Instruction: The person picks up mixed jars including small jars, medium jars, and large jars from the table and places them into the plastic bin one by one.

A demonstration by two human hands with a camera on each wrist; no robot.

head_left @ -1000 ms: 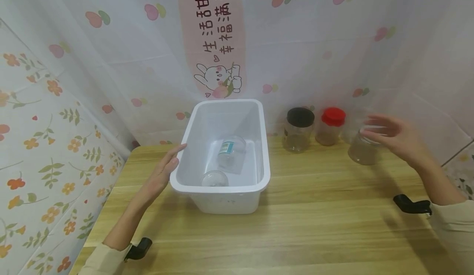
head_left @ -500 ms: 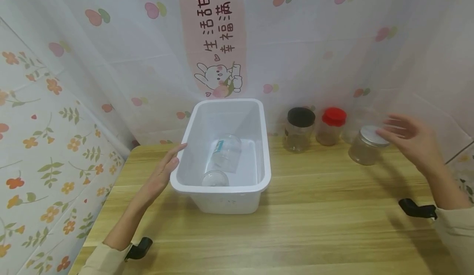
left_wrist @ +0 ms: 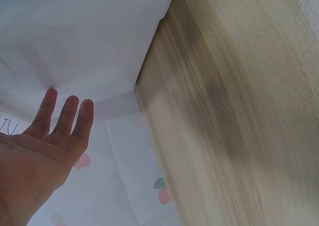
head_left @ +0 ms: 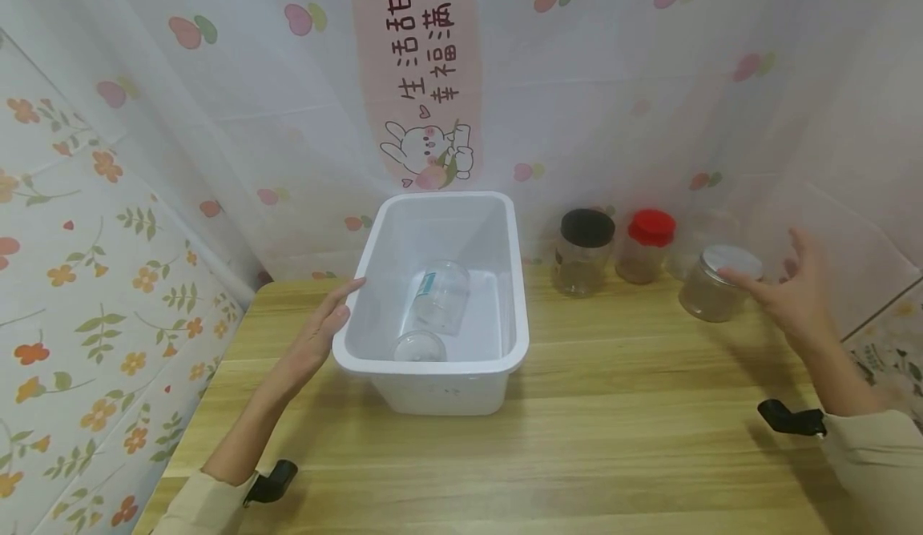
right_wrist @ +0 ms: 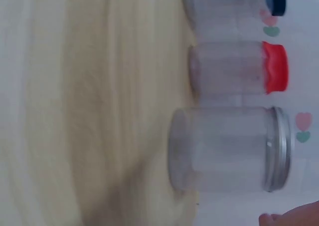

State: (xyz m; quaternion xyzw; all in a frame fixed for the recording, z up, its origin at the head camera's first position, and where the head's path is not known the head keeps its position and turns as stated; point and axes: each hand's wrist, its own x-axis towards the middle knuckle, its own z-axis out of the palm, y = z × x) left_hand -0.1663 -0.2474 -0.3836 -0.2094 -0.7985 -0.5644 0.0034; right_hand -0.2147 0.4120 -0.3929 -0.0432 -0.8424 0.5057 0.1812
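Observation:
A white plastic tub (head_left: 433,368) stands on the table, and my left hand (head_left: 310,347) lies along its left side, straight fingertips at the rim. Inside the tub, a clear jar with a blue label (head_left: 443,299) lies on its side behind another clear jar (head_left: 420,347). To the right, a clear jar with a silver lid (head_left: 710,293) stands upright. Thumb and fingers spread, my right hand (head_left: 793,299) is at that jar's right side, the thumb overlapping the lid edge in the head view. The right wrist view shows only a bit of the hand (right_wrist: 296,216) below the silver lid (right_wrist: 279,148).
Left of the silver-lidded jar stand a red-lidded jar (head_left: 645,251) and a black-lidded jar (head_left: 582,255), near the back edge. A printed curtain (head_left: 613,102) hangs right behind them. The wooden table (head_left: 613,439) extends in front of the tub and jars.
My right hand has shifted right off the silver lid, its fingers spreading wider. The labelled jar in the tub has rolled, turning its label leftward. My left hand stays put.

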